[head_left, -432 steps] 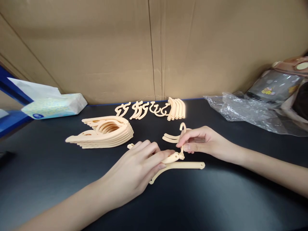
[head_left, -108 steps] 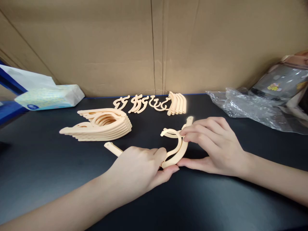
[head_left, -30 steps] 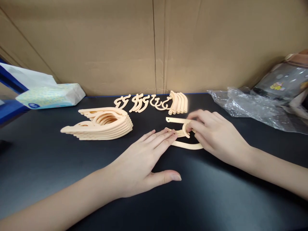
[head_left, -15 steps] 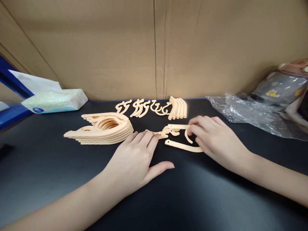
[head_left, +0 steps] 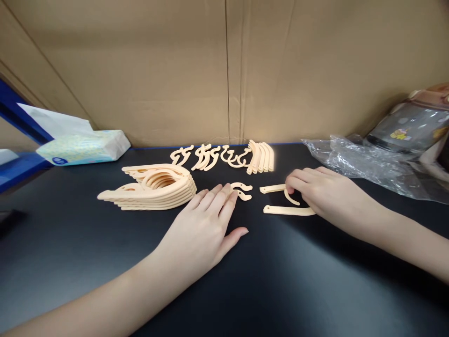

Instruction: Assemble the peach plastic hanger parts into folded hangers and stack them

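Note:
My left hand [head_left: 201, 223] lies flat on the black table [head_left: 245, 281], fingers stretched out, its fingertips touching a small cream plastic hook piece [head_left: 242, 189]. My right hand [head_left: 324, 194] rests to the right with its fingers curled over the ends of two cream curved hanger arms [head_left: 286, 209], which lie on the table with a small curved part between them. The arms and the hook piece lie apart from each other.
A stack of assembled cream hangers [head_left: 154, 189] sits left of my hands. Rows of loose hooks [head_left: 206, 157] and curved arms [head_left: 261, 157] lie at the back by the cardboard wall. A tissue pack [head_left: 82, 146] is at far left, crumpled clear plastic [head_left: 365, 161] at right.
The parts have separated: my right hand slid the two curved arms to the right, while my left hand stayed flat with the hook piece by its fingertips.

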